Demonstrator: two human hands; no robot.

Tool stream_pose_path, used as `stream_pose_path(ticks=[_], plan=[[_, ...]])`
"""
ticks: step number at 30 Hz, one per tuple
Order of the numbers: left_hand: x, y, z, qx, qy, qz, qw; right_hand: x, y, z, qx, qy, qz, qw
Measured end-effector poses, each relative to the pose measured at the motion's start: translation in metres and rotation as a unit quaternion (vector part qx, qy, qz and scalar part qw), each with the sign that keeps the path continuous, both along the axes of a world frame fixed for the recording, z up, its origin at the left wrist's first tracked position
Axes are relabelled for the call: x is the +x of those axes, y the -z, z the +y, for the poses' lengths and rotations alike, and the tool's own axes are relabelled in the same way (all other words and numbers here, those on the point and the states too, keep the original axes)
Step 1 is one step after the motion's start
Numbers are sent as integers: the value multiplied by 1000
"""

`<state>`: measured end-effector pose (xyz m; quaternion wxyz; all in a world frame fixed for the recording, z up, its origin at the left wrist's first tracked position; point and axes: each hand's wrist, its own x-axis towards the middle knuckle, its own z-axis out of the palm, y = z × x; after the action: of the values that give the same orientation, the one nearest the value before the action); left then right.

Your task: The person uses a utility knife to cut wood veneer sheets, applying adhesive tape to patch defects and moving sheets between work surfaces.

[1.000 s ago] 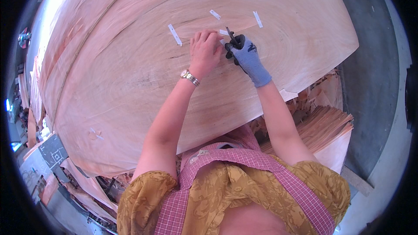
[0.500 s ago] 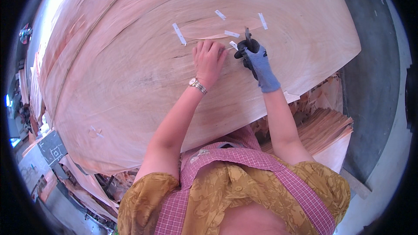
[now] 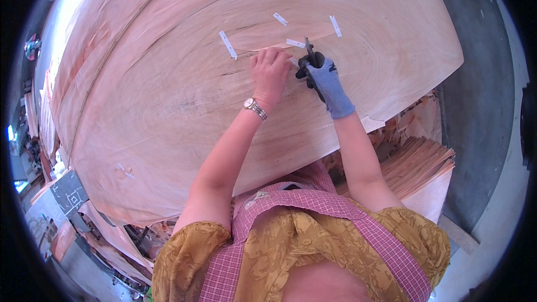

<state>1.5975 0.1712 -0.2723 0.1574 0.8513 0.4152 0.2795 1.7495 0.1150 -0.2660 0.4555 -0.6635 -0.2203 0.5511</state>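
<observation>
My bare left hand (image 3: 269, 75), a metal watch on its wrist, rests on a wide wood veneer sheet (image 3: 184, 117). Its fingers are bent and drawn together, and the tips point at a small white tape piece (image 3: 294, 62) between my two hands. Whether they pinch it is too small to tell. My right hand (image 3: 324, 75), in a blue glove with black fingers, is closed round a dark knife-like tool (image 3: 309, 47) that points away from me. Just beyond my hands lies a veneer patch (image 3: 257, 41) with white tape strips (image 3: 228, 45) at its edges.
Long cracks and folds (image 3: 120, 33) run along the sheet's far left. Under the near right edge sits a stack of veneer sheets (image 3: 419, 165), with torn scraps beside it. A dark grey surface (image 3: 475, 95) borders the right side. More scraps and objects crowd the lower left.
My right hand and the tool have moved a little left, bringing the small tape piece up to my left fingertips. My left hand has shifted slightly right.
</observation>
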Motion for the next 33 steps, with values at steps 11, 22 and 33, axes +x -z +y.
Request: stream_pose_path(ticks=[11,22,33], plan=[[-17,6,-11,114,163,191,961,12,19,-9,79,-161,-408,895],[-56,-18,16,-57,197,26,978,2,-59,16,30,-118,-188,975],[-315,41,187,67,-196,104,973,-220,-45,168,76,-205,-95,971]])
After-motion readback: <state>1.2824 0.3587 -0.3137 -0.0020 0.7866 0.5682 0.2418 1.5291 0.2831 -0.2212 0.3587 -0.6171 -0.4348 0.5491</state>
